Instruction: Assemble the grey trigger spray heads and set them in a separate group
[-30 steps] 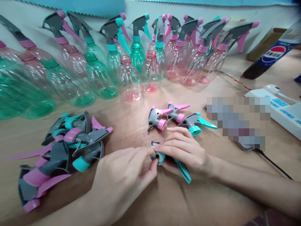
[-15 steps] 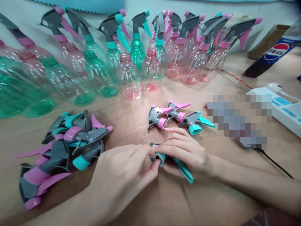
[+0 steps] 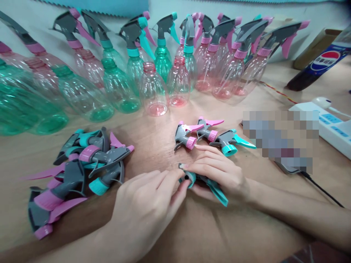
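Between both hands is a grey and teal trigger spray head (image 3: 218, 191), its teal lever pointing down to the right. My right hand (image 3: 219, 173) is closed around its body. With thumb and forefinger, my left hand (image 3: 146, 204) pinches the teal collar, whose dark opening faces left. To the left lies a pile of pink, teal and grey spray heads (image 3: 70, 179). Just beyond my right fingertips rest two pink spray heads (image 3: 189, 133) and one teal spray head (image 3: 229, 142). Parts of the held spray head are hidden by my fingers.
Open pink bottles (image 3: 153, 91) and green bottles (image 3: 100, 106) stand behind, with several capped spray bottles (image 3: 208, 65) along the wall. On the right are a blurred-out flat object (image 3: 290, 168) with a black cable, a power strip (image 3: 331, 128) and a cola bottle (image 3: 320, 65).
The view has shifted slightly, so everything sits a little further right. Both hands keep hold of the same spray head, with the left fingers still at its collar.
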`<action>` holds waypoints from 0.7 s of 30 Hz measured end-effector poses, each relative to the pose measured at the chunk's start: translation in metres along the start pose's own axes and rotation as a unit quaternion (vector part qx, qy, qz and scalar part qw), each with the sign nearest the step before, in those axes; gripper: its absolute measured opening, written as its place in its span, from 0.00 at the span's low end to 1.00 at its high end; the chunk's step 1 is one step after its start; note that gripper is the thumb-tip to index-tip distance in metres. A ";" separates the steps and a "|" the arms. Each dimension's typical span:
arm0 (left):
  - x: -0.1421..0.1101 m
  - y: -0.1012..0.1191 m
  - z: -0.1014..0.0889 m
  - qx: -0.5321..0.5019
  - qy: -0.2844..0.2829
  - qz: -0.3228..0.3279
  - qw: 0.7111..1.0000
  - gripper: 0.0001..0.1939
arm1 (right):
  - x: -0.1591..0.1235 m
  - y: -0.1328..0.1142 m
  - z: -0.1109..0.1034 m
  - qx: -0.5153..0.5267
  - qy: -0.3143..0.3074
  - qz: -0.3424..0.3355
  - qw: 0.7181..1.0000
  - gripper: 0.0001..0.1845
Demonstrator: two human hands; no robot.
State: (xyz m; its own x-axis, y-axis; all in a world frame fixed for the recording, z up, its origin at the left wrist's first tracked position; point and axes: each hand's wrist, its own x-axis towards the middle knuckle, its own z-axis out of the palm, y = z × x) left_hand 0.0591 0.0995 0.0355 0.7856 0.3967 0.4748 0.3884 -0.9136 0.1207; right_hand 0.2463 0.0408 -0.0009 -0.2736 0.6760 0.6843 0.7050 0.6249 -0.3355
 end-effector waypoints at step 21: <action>0.000 0.001 -0.002 -0.088 -0.001 0.033 0.996 0.09 | 0.003 -0.001 -0.004 0.031 0.029 0.026 0.999 0.17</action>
State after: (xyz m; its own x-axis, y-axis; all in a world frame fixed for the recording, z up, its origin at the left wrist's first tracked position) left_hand 0.0587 0.0981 0.0372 0.8074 0.3352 0.4855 0.2457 -0.9392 0.2399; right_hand 0.2478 0.0407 0.0036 -0.1976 0.6861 0.7002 0.6757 0.6128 -0.4098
